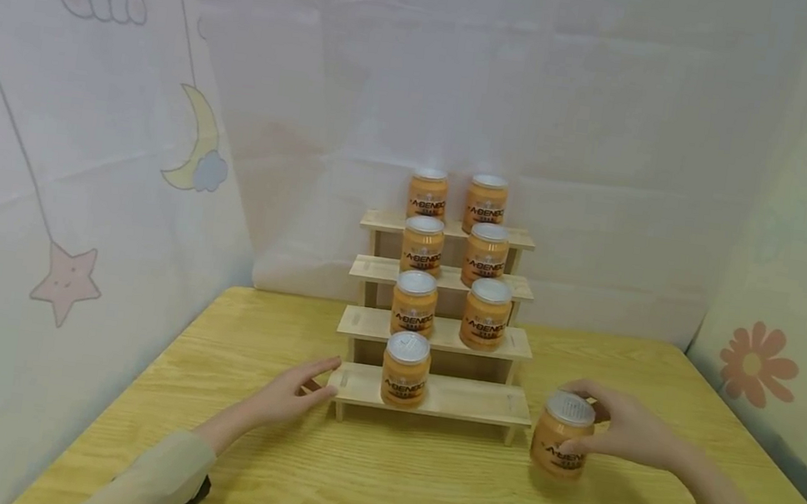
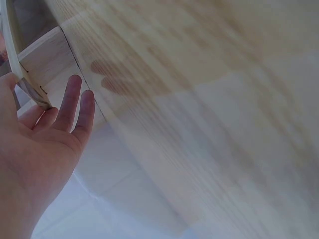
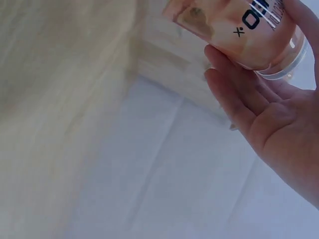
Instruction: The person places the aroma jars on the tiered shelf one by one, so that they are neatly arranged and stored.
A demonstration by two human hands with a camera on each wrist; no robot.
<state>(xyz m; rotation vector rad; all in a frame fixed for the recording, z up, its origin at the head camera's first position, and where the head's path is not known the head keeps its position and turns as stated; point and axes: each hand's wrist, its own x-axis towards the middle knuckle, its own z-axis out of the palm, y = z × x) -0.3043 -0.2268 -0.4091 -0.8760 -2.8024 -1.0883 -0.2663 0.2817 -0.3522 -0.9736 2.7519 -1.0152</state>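
Observation:
My right hand (image 1: 635,428) holds an orange can (image 1: 562,440) with a silver lid, just right of the stepped wooden rack (image 1: 464,400). Thumb and fingers wrap the can's sides in the head view. In the right wrist view that can (image 3: 234,30) appears close up, cut off by the top edge. At the left end of the lowest step is my left hand (image 1: 288,393), its thumb and fingertips right at the board. The left wrist view shows this hand (image 2: 47,142) beside the board's end, the outer fingers extended. One matching can (image 1: 405,374) stands on the lowest step, left of centre.
Above it, the second step carries a left can (image 1: 414,305) and a right can (image 1: 486,317). Each of the two higher steps also bears a pair. The rack stands on a wood-grain table (image 1: 375,484), with a pale backdrop (image 1: 613,143) behind and printed sheets at both sides.

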